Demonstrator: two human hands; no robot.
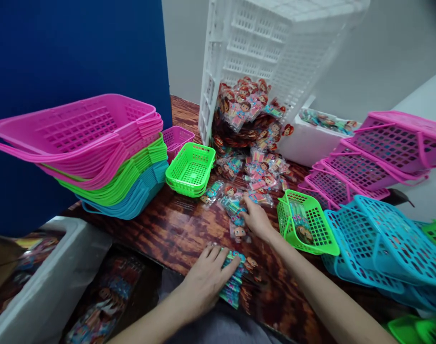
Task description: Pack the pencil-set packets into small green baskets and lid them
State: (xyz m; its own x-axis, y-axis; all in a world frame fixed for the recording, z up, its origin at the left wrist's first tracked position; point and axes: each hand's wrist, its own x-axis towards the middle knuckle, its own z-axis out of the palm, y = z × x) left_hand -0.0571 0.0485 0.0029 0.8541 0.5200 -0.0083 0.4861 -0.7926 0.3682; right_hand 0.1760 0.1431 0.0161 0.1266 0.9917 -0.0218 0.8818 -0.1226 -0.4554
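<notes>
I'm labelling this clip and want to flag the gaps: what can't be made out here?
Head view, packet stack: count hidden under the left hand.
Head view, right hand: grip hidden by its own back.
Head view, loose packets: print too small, blurred.
Head view, corner green baskets: cut off by the bottom edge.

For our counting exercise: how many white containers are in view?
3: the tipped lattice crate at the back, a back tub just right of it, a near tub at lower left. More may be hidden.
</notes>
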